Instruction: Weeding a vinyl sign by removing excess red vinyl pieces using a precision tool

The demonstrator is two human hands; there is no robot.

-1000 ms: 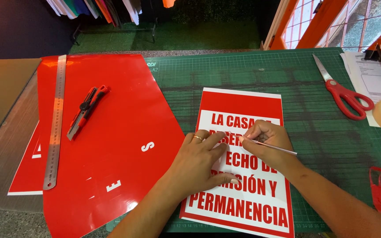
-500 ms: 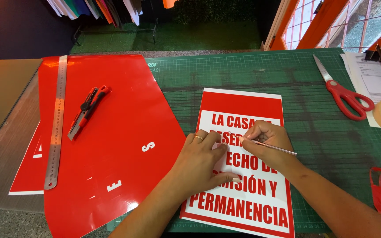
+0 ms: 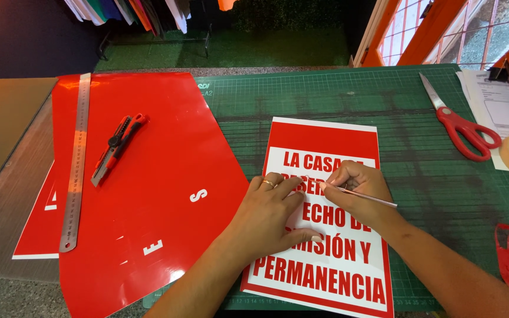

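Hardly moved since a second ago: left hand [image 3: 266,221] flat, fingers spread on red-and-white sign [image 3: 331,141]; right hand [image 3: 357,188] fingers pinching thin metal pick [image 3: 366,197], working steadily.

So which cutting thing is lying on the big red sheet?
The utility knife, red and black, lies on the big red sheet beside the metal ruler. The red-handled scissors lie on the green cutting mat instead.

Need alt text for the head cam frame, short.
Two bare hands work on a red-and-white lettered sign on a green cutting mat: the left hand presses it flat, the right hand holds a thin metal pick to the lettering. A red vinyl sheet with a steel ruler and utility knife lies left; red scissors right.
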